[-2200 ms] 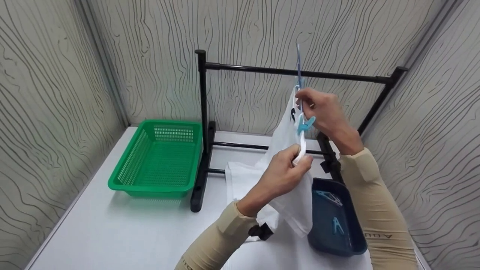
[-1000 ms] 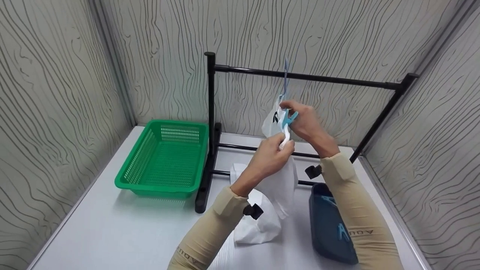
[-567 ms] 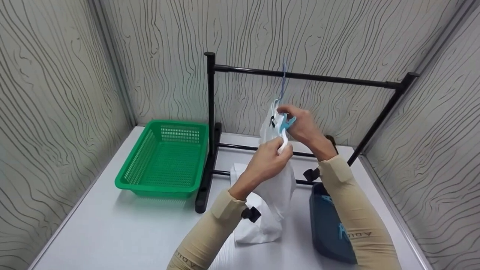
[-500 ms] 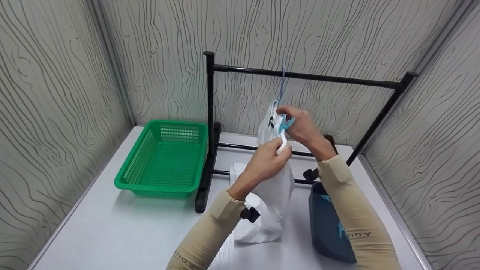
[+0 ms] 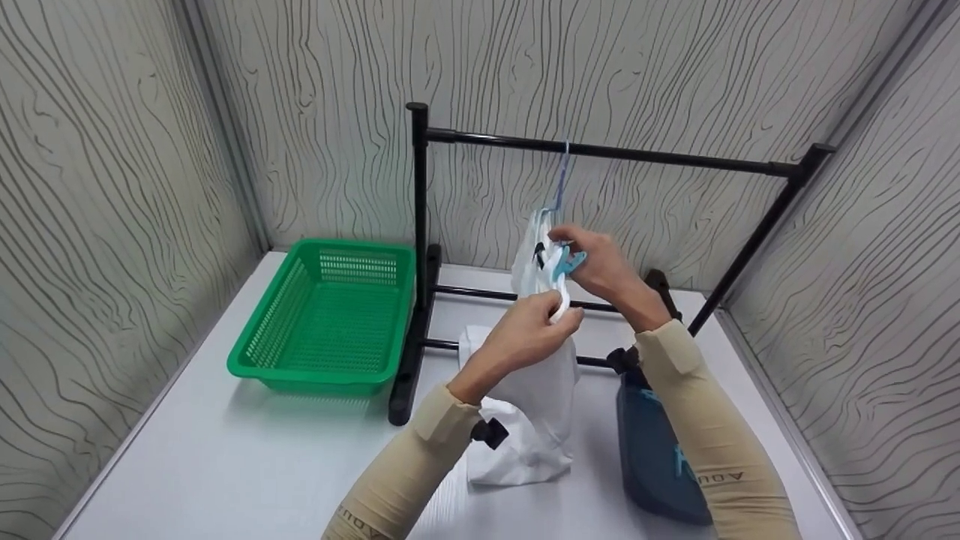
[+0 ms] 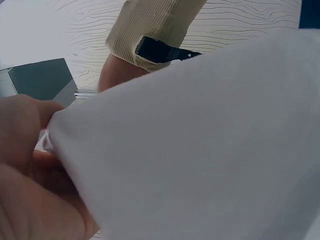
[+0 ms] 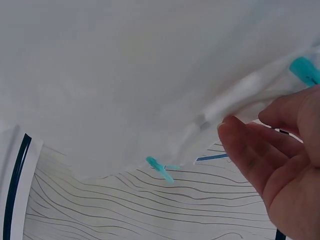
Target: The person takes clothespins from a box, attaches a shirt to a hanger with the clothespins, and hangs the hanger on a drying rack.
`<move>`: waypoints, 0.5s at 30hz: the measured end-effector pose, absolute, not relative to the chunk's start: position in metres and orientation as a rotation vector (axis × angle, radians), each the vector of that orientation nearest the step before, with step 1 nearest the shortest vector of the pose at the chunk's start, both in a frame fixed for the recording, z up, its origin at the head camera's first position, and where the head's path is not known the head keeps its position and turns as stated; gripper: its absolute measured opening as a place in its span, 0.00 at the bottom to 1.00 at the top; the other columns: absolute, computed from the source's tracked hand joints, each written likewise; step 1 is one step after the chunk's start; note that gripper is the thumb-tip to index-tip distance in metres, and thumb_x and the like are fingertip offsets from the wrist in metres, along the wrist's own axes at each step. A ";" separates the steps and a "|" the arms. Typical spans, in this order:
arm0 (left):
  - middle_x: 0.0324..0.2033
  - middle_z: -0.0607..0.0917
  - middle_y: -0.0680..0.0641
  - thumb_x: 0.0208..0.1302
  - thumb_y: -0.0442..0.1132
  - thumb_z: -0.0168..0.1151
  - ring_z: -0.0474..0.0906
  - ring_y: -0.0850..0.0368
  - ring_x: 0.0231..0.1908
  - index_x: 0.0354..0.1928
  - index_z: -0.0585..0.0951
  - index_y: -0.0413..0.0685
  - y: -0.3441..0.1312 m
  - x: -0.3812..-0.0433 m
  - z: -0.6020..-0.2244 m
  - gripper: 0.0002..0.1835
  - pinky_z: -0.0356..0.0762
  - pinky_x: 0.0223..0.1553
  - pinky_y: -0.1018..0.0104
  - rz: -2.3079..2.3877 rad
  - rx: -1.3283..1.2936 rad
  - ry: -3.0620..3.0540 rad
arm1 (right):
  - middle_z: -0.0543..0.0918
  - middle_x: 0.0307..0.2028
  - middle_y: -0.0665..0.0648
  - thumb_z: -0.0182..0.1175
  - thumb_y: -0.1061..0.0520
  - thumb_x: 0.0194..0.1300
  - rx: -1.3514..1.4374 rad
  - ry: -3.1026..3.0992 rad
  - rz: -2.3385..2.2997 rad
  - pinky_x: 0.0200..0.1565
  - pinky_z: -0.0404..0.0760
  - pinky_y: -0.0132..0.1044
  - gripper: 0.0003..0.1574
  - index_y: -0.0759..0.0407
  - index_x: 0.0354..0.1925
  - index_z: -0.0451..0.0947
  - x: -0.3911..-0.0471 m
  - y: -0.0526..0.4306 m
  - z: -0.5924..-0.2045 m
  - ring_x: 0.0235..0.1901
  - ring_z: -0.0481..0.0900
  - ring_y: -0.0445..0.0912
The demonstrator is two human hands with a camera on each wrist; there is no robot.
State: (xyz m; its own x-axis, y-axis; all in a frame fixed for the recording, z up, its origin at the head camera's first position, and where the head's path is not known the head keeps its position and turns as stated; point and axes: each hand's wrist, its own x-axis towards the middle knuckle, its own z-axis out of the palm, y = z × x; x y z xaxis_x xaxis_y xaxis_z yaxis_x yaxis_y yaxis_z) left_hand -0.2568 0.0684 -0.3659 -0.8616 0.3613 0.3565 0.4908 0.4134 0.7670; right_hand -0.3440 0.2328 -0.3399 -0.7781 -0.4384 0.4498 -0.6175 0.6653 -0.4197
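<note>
A white garment hangs from a thin blue hanger, whose hook meets the black rail. Its lower part lies on the table. My left hand pinches the garment's gathered upper edge; in the left wrist view this hand has the cloth between thumb and fingers. Just above, my right hand pinches the edge beside a light-blue clothespin. In the right wrist view, thumb and fingertips of the right hand meet the folded edge, between two clothespins, the farther clothespin lying low on the cloth.
The black rack spans the back of the table. On its left stands a green basket. A dark blue tray with clothespins sits at the right, partly under my right forearm. Patterned walls enclose the table.
The hanger's hook has come down from above the rail to its level. Both hands have shifted left in view, lowering slightly at the last, still holding the garment's edge.
</note>
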 end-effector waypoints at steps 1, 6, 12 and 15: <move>0.16 0.64 0.58 0.64 0.51 0.54 0.61 0.64 0.17 0.20 0.66 0.52 0.067 -0.258 -0.366 0.18 0.58 0.19 0.72 -1.434 -0.779 -2.534 | 0.79 0.49 0.60 0.61 0.64 0.59 0.844 -2.575 0.796 0.44 0.77 0.47 0.24 0.57 0.54 0.72 -0.343 0.233 -0.340 0.42 0.78 0.50; 0.15 0.63 0.58 0.66 0.56 0.50 0.60 0.64 0.16 0.20 0.67 0.53 0.052 -0.265 -0.367 0.20 0.58 0.18 0.71 -1.412 -0.815 -2.598 | 0.78 0.50 0.60 0.52 0.69 0.59 0.852 -2.598 0.741 0.44 0.78 0.45 0.27 0.59 0.57 0.70 -0.337 0.234 -0.338 0.42 0.79 0.51; 0.16 0.66 0.56 0.69 0.57 0.44 0.62 0.62 0.17 0.23 0.71 0.52 0.028 -0.280 -0.355 0.22 0.60 0.18 0.70 -1.323 -0.826 -2.637 | 0.77 0.53 0.59 0.51 0.62 0.66 0.858 -2.595 0.733 0.43 0.79 0.45 0.22 0.56 0.58 0.69 -0.329 0.239 -0.333 0.43 0.80 0.49; 0.18 0.69 0.55 0.70 0.56 0.44 0.66 0.62 0.18 0.25 0.73 0.52 0.014 -0.287 -0.347 0.20 0.64 0.20 0.70 -1.332 -0.827 -2.629 | 0.78 0.52 0.58 0.51 0.57 0.68 0.853 -2.589 0.710 0.42 0.80 0.44 0.19 0.55 0.56 0.71 -0.326 0.243 -0.331 0.44 0.80 0.49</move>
